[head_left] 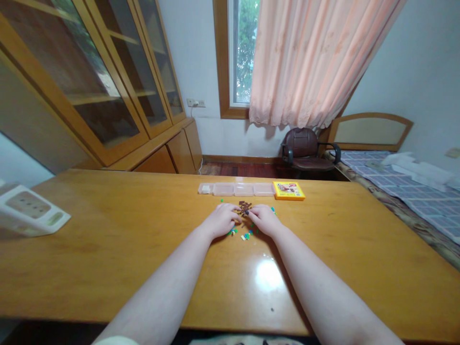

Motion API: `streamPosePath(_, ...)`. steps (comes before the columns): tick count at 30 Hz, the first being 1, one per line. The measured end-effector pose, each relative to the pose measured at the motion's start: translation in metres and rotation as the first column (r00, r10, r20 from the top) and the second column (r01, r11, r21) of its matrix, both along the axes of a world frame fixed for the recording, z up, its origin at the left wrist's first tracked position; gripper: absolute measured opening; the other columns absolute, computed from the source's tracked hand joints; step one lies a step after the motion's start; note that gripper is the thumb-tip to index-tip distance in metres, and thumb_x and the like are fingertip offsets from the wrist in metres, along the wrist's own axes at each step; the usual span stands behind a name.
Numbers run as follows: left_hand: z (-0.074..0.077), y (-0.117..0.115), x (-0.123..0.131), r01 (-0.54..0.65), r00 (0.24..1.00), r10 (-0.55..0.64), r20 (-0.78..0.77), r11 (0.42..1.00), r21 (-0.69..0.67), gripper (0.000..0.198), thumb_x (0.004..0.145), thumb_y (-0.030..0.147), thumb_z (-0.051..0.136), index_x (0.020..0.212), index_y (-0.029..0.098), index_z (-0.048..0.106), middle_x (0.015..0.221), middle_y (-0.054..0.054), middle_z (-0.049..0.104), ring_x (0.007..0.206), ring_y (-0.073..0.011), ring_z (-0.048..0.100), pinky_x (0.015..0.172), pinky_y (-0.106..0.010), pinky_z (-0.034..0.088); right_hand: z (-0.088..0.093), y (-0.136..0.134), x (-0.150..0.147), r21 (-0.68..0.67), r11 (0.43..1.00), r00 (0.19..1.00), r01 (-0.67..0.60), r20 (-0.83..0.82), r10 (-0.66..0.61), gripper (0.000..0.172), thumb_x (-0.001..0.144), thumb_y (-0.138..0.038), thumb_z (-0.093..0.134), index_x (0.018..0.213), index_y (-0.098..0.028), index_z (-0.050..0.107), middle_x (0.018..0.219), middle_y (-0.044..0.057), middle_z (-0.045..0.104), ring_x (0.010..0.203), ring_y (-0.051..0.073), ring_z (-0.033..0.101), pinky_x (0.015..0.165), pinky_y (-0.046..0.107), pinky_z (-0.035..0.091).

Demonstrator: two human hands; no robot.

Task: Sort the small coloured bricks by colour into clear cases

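A small pile of brown toy bricks [245, 205] lies on the wooden table between my two hands. My left hand [223, 219] rests at the pile's left edge, palm down, its thumb and fingers apart with nothing visible between them. At the right edge, my right hand [265, 219] has its fingertips closed around a small dark brick [247, 212]. Loose green, blue and white bricks [246, 237] are scattered just in front of the hands. More green and blue pieces [273, 210] show beside my right hand, partly hidden by it.
Behind the pile stands a row of clear plastic trays [244, 189], with a yellow box [289, 190] at its right end. A white plastic container [34, 211] is at the table's left. Beyond the table are a brown armchair [305, 148], a bed [406, 187] and a glass-fronted cabinet [118, 67].
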State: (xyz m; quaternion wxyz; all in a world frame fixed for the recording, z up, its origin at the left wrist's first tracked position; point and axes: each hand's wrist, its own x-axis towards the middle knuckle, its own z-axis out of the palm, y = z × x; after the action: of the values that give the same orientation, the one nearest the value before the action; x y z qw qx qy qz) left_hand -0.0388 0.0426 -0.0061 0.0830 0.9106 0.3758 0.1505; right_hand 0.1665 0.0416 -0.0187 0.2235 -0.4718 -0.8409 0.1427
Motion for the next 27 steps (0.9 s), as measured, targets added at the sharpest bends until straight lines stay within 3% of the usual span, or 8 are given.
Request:
streamPosePath(3, 0.0, -0.002, 0.0, 0.113, 0.994, -0.113, -0.001, 0.993, -0.019, 0.032, 0.077, 0.01, 0.054, 0.088, 0.032, 0.074, 0.113, 0.0, 0.064, 0.107, -0.0202, 0.054, 0.096, -0.038, 0.039, 0.0, 0.0, 0.0, -0.021, 1.0, 0.999, 0.017, 0.034, -0.016, 0.038, 0.092, -0.03, 0.04, 0.07, -0.017, 0.069, 0.068, 0.003, 0.062, 0.065, 0.012, 0.051, 0.062, 0.022, 0.032)
streamPosePath(5, 0.0, -0.003, 0.0, 0.126, 0.992, -0.126, -0.022, 0.992, -0.023, 0.031, 0.077, 0.011, 0.055, 0.089, 0.032, 0.074, 0.114, 0.0, 0.064, 0.109, -0.0214, 0.053, 0.097, -0.039, 0.039, 0.0, 0.0, 0.001, -0.026, 0.999, 0.998, 0.03, 0.053, -0.029, 0.039, 0.092, -0.03, 0.04, 0.069, -0.017, 0.069, 0.067, 0.003, 0.062, 0.064, 0.012, 0.051, 0.062, 0.022, 0.031)
streamPosePath(14, -0.003, 0.0, -0.001, -0.048, 0.993, 0.042, -0.11, 0.998, -0.048, 0.04, 0.078, 0.015, 0.054, 0.113, 0.032, 0.066, 0.129, -0.005, 0.055, 0.12, -0.0258, 0.045, 0.105, -0.047, 0.031, 0.0, 0.002, 0.001, 0.028, 0.978, 0.968, 0.209, 0.138, -0.21, 0.049, 0.094, -0.037, 0.037, 0.062, -0.017, 0.069, 0.062, 0.005, 0.063, 0.06, 0.014, 0.05, 0.06, 0.026, 0.028)
streamPosePath(17, -0.003, 0.001, -0.001, -0.086, 0.993, 0.083, -0.082, 0.996, -0.029, 0.04, 0.08, 0.014, 0.052, 0.114, 0.03, 0.066, 0.13, -0.006, 0.055, 0.12, -0.0248, 0.046, 0.105, -0.045, 0.033, 0.001, 0.002, 0.001, 0.055, 0.976, 0.968, 0.211, 0.123, -0.217, 0.048, 0.094, -0.036, 0.038, 0.061, -0.017, 0.068, 0.061, 0.005, 0.062, 0.061, 0.014, 0.05, 0.06, 0.026, 0.028)
streamPosePath(21, -0.002, 0.004, -0.002, -0.18, 0.984, 0.181, -0.006, 0.982, 0.052, 0.032, 0.08, 0.012, 0.051, 0.098, 0.027, 0.072, 0.12, -0.006, 0.061, 0.112, -0.0233, 0.052, 0.1, -0.043, 0.038, 0.001, 0.001, 0.001, 0.096, 0.994, 0.996, 0.06, 0.057, -0.065, 0.042, 0.093, -0.031, 0.042, 0.062, -0.017, 0.066, 0.063, 0.003, 0.06, 0.063, 0.014, 0.049, 0.063, 0.025, 0.03)
streamPosePath(24, -0.002, 0.006, -0.004, -0.189, 0.982, 0.188, 0.022, 0.981, 0.053, 0.025, 0.078, 0.011, 0.054, 0.079, 0.026, 0.075, 0.111, -0.004, 0.066, 0.106, -0.023, 0.055, 0.098, -0.043, 0.039, 0.001, -0.002, -0.001, 0.078, 0.989, 0.992, -0.124, 0.031, 0.122, 0.036, 0.091, -0.026, 0.046, 0.061, -0.016, 0.065, 0.063, 0.002, 0.059, 0.065, 0.013, 0.049, 0.065, 0.025, 0.032)
streamPosePath(27, -0.004, 0.007, -0.005, -0.182, 0.983, 0.181, 0.031, 0.982, 0.046, 0.022, 0.078, 0.012, 0.056, 0.073, 0.024, 0.074, 0.107, -0.004, 0.068, 0.103, -0.023, 0.056, 0.097, -0.043, 0.039, 0.002, -0.008, -0.008, 0.038, 0.965, 0.966, -0.259, 0.006, 0.259, 0.025, 0.085, -0.018, 0.05, 0.069, -0.018, 0.07, 0.068, 0.002, 0.063, 0.07, 0.014, 0.052, 0.071, 0.026, 0.035)
